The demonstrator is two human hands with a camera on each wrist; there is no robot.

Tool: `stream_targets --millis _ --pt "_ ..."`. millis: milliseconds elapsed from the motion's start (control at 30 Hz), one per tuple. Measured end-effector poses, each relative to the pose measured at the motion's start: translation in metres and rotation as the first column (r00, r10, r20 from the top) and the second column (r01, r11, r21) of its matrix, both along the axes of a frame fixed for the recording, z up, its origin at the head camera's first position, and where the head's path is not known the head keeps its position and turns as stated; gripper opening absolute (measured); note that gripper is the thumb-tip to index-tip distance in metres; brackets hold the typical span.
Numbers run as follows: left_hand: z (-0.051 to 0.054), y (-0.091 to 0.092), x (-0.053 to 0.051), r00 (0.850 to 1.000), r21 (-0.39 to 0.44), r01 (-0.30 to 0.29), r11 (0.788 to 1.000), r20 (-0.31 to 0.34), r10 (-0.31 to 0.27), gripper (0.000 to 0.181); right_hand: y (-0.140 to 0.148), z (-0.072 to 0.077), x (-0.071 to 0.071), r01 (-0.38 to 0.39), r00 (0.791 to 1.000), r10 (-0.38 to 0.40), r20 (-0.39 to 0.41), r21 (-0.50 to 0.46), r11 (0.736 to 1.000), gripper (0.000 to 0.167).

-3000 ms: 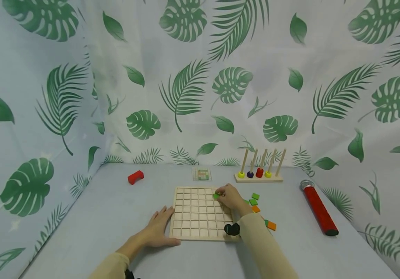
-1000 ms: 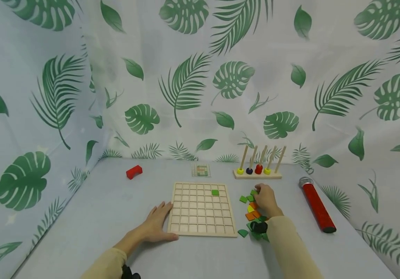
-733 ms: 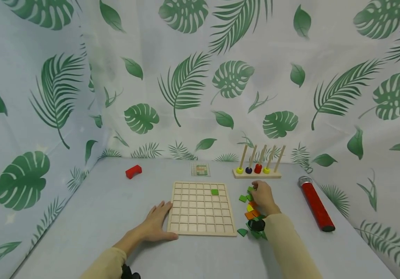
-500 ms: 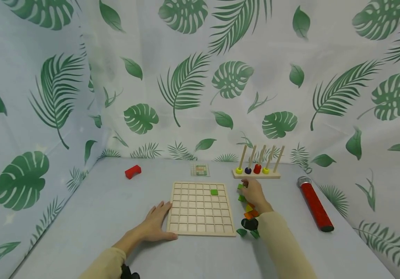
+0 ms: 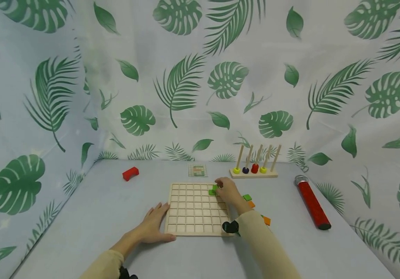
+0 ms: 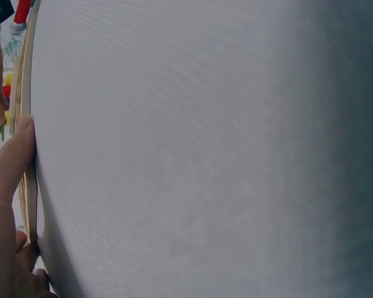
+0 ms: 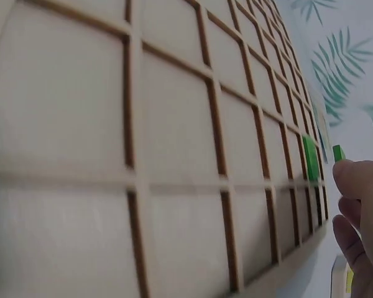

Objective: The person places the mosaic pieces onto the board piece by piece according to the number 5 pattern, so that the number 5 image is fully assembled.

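Observation:
My right hand (image 5: pixel 228 193) pinches a small green square tile (image 5: pixel 215 187) above the far right of a wooden grid board (image 5: pixel 189 213). Another green tile (image 7: pixel 310 158) lies in a cell of that board, just beside the held one. From the right wrist, the held tile (image 7: pixel 337 153) appears between thumb and finger, apart from the grid. My left hand (image 5: pixel 151 225) rests at the board's left side with fingers extended. Its thumb (image 6: pixel 15 155) touches the board's front edge in the left wrist view. The right forearm hides part of the loose tile pile.
Right of the board lie loose tiles, including a green one (image 5: pixel 247 197) and an orange one (image 5: pixel 267 220). Behind are a pattern card (image 5: pixel 197 170) and a bead stacker (image 5: pixel 254 175). A red block (image 5: pixel 130 173) sits far left; a red cylinder (image 5: pixel 312 203) lies far right.
My right hand has put one green tile in a cell, gone to the pile, picked up another and carried it left over the board. The left hand has stayed at the board's side.

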State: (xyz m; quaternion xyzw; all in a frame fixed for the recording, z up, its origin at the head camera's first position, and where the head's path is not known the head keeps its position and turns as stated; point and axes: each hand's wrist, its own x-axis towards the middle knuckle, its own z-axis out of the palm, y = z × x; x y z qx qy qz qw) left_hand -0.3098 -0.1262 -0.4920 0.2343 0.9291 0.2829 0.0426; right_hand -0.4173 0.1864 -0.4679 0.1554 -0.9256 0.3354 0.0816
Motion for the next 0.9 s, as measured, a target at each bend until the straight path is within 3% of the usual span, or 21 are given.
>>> stream_targets --millis 400,900 --pt "0.000 -0.002 -0.001 1.000 0.026 0.017 1.000 -0.011 -0.017 0.109 -0.035 -0.008 -0.003 -0.095 0.995 0.095 0.000 0.073 0.993 0.029" --pt "-0.004 -0.002 -0.001 1.000 0.011 0.020 1.000 -0.006 -0.020 0.110 -0.036 -0.012 -0.002 -0.085 0.996 0.085 -0.001 0.091 0.992 0.030"
